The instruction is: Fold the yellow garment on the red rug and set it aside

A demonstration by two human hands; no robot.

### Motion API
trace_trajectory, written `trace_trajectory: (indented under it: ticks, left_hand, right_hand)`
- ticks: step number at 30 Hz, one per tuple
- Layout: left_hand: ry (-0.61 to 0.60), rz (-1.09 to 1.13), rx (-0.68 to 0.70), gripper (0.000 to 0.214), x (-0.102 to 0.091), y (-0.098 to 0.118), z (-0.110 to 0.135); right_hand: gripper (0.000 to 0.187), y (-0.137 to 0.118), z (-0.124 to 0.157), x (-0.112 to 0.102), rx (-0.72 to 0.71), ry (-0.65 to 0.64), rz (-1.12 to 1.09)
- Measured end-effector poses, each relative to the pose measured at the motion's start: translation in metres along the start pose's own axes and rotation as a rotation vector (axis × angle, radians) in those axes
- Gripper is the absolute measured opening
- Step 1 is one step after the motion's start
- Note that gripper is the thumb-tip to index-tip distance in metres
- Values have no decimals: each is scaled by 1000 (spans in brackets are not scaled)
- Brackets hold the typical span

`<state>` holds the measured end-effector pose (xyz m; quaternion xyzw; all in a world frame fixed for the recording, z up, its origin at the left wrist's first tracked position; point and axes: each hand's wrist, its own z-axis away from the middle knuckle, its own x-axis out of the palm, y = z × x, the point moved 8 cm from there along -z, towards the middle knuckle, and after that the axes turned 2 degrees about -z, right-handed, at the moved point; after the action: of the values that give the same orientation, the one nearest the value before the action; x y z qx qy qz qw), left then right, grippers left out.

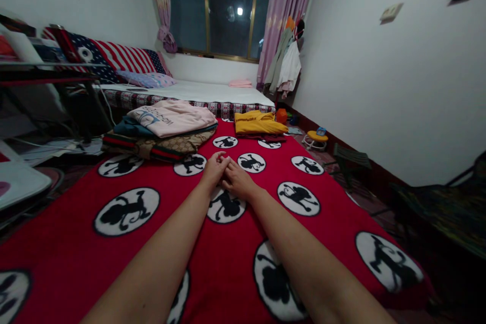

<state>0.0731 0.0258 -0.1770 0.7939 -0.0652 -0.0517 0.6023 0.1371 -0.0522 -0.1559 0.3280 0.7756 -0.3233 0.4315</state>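
My left hand (pixel 214 168) and my right hand (pixel 238 178) meet over the middle of a red blanket (pixel 152 253) printed with black monkey figures in white circles. Their fingertips touch and partly overlap. Both have loosely extended fingers, and I see nothing held in either. Beyond my left hand lies a stack of folded clothes: a pale pink top with lettering (pixel 172 117), a teal garment (pixel 131 126) and a brown patterned one with a green-red stripe (pixel 178 148). Past my right hand, a folded yellow garment (pixel 258 122) rests on a dark red one (pixel 261 136).
A bed with a white sheet (pixel 205 92) stands under the window. At left is a cluttered table (pixel 45 76) and a white chair (pixel 23 182). Along the right wall are a yellow stool (pixel 317 136), a folding stool (pixel 351 157) and a dark patterned chair (pixel 448 207).
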Motion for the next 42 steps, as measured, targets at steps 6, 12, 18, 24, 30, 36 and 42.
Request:
trace_trajectory:
  ticks: [6,12,18,24,30,36,42]
  left_hand:
    - [0,-21,20,46,0,1,0]
    - [35,18,-18,59,-2,6,3]
    - [-29,297,-105,64,3,6,6]
    - [-61,408,-75,49,4,12,7]
    - [-46,376,-63,45,3,12,6]
    - [-45,352,-90,45,4,8,6]
    - [-26,326,-90,48,3,9,6]
  right_hand:
    - [60,0,-1,0,-6,10,-4]
    - [64,-6,-1,-5,-32,15,10]
    - [68,-6,1,-8,36,12,89]
    - [73,-7,2,-2,56,-36,158]
    - [71,-6,3,0,54,-36,134]
    - [71,-4,1,1,61,-46,116]
    - [71,-3,0,1,70,-45,122]
